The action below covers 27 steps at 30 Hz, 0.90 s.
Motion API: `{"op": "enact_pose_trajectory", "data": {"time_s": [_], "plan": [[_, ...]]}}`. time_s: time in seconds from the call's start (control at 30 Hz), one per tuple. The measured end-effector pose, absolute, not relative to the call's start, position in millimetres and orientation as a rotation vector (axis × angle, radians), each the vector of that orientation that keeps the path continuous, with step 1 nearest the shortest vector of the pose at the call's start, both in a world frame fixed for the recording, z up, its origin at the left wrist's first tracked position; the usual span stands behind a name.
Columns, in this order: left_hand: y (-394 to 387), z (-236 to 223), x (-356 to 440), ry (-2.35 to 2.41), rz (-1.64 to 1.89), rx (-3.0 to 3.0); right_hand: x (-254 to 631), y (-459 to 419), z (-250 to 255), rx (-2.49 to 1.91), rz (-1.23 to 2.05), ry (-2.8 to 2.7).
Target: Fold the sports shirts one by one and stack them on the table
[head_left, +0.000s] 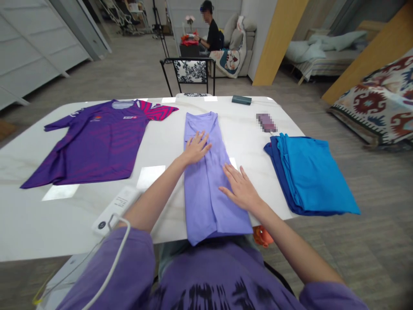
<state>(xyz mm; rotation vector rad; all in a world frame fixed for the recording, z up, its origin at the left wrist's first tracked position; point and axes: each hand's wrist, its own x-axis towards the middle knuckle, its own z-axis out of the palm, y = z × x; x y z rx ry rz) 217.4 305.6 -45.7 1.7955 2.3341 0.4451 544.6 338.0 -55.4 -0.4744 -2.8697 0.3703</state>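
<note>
A lavender shirt (200,202), folded into a long narrow strip, lies in front of me, its near end hanging slightly over the table's front edge. My left hand (196,147) rests flat on its upper part with the fingers spread. Lower down, my right hand (241,188) lies on the strip's right side, fingers stretched out. Neither hand grips anything. To the left a purple jersey (106,146) with a pink patterned sleeve is spread out. On the right sits a stack of folded clothes with a bright blue garment (316,172) on top.
The white table (167,150) also bears a white device (116,209) with a cable, a dark case (241,100) and a phone-like object (266,122). Behind it stand a chair (190,71) and, farther off, a seated person (213,34). An orange thing (263,237) shows below the front edge.
</note>
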Motion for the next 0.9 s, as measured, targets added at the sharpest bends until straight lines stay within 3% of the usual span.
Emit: {"op": "enact_pose_trajectory", "data": {"time_s": [0.17, 0.43, 0.57, 0.7, 0.8, 0.9], "plan": [[194, -22, 286, 2.135, 0.714, 1.887, 632, 317, -43, -0.084, 0.526, -2.930], [29, -56, 384, 1.973, 0.400, 2.121, 682, 302, -89, 0.024, 0.304, -2.991], [-1, -89, 396, 2.143, 0.368, 2.331, 680, 298, -93, 0.029, 0.228, -2.949], [-5, -102, 396, 2.204, 0.584, 2.449, 684, 293, -91, 0.029, 0.235, -2.878], [-8, -94, 405, 2.115, 0.862, 2.377, 696, 284, -79, 0.070, 0.352, -2.834], [-23, -68, 423, 1.924, 1.028, 2.104, 716, 269, -48, 0.122, 0.672, -2.867]]}}
